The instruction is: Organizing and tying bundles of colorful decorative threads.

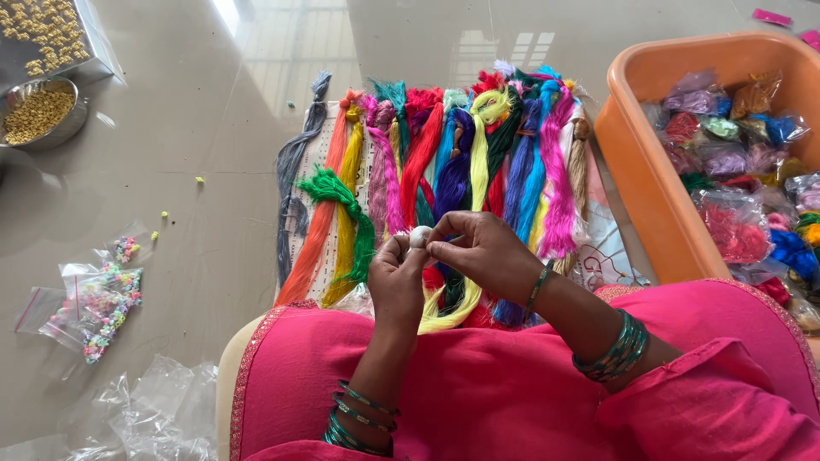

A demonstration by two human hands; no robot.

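Skeins of coloured thread fan across the floor, long axes running away from the lap, just beyond both hands. The left hand and right hand meet above them, fingers pinched narrow on a small white ball between the fingertips, left slightly below

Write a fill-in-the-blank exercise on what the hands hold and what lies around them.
1. Both hands pinch a small ____ ball between the fingertips.
2. The tub holding bagged threads is ____ in colour.
3. The steel bowl at the upper left holds ____ beads.
4. The thread skeins lie on the floor ____ the hands.

Missing words: white; orange; golden; beyond
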